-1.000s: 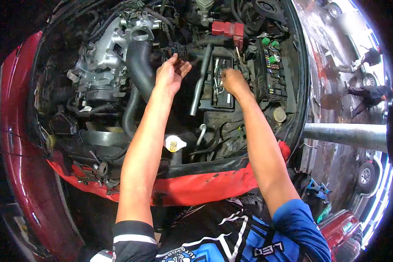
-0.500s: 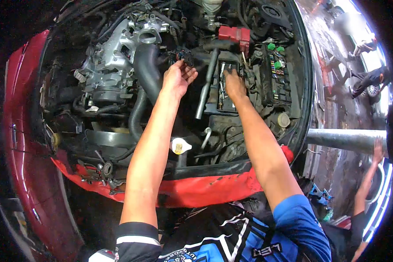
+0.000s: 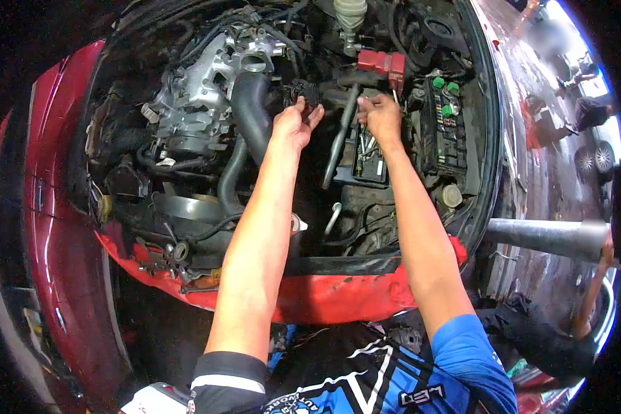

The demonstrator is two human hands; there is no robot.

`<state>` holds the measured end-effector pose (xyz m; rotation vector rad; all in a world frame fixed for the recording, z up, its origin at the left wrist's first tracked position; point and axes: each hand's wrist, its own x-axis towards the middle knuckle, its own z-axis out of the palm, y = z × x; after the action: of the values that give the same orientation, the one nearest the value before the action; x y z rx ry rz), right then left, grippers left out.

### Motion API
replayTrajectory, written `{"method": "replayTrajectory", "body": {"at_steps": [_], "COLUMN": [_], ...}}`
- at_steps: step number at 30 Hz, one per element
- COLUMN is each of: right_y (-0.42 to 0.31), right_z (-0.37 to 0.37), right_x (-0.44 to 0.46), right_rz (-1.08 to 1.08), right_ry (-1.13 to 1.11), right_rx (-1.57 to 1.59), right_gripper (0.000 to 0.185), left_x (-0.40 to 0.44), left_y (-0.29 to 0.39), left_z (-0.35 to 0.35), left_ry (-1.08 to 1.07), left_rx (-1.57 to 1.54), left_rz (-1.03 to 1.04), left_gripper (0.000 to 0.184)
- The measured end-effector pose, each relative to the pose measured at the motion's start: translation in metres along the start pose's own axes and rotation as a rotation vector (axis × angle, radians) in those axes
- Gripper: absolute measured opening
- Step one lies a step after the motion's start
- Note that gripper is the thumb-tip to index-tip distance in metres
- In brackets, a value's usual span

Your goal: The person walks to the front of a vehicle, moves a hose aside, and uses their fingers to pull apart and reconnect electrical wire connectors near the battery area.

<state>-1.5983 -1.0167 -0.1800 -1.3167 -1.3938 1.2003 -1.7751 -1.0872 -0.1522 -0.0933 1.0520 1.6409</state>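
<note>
My left hand (image 3: pixel 297 125) is closed at the lower edge of a black part with wires, which looks like an electrical connector (image 3: pixel 303 92), beside the black intake hose (image 3: pixel 251 114). My right hand (image 3: pixel 382 119) is over the upper end of the black battery tray (image 3: pixel 378 181), its thumb and fingers drawn together. Anything between those fingers is too small to make out. Several metal tools (image 3: pixel 367 146) lie in the tray below the hand. A long metal tube (image 3: pixel 341 138) leans between my two hands.
The silver engine (image 3: pixel 196 103) fills the bay's left side. At right sit a red terminal cover (image 3: pixel 381 63) and the fuse box (image 3: pixel 448 131). Loose tools (image 3: pixel 176 259) rest near the red cloth (image 3: pixel 324 298) along the front edge. Another person's arm (image 3: pixel 595 290) shows at far right.
My right hand has lifted out of the tray towards its upper end, and its fingers have come together. My left hand stays at the black connector. The whole view has shifted slightly.
</note>
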Motion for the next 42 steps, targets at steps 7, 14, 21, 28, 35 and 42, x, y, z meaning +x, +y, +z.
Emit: {"method": "replayTrajectory", "body": {"at_steps": [7,14,21,28,35,42], "right_y": [-0.070,-0.081,-0.052,-0.062,-0.079,-0.057], "right_z": [-0.003,-0.002,0.001,0.015,0.029,0.032], "right_x": [-0.014,-0.027,-0.021,-0.033,-0.043,-0.041], "right_rz": [0.083,0.128,0.205,0.131,0.037,-0.101], "right_ry": [-0.246,-0.365,-0.430,-0.489,-0.499,-0.463], "right_rx": [0.415,0.520,0.504,0.532,0.296,-0.011], "right_gripper": [0.020,0.022,0.024,0.018,0.013,0.018], "left_x": [0.014,0.013,0.030,0.008,0.009,-0.006], "left_y": [-0.028,-0.065,-0.075,-0.064,-0.076,-0.059], "left_z": [-0.001,0.025,0.008,-0.006,-0.024,-0.012], "left_ry": [0.085,0.157,-0.163,-0.289,-0.555,-0.322], "left_rx": [-0.242,-0.705,-0.591,-0.564,-0.804,-0.662], "left_rz": [0.116,0.141,0.150,0.088,-0.012,-0.015], "left_gripper": [0.012,0.023,0.035,0.033,0.026,0.021]}}
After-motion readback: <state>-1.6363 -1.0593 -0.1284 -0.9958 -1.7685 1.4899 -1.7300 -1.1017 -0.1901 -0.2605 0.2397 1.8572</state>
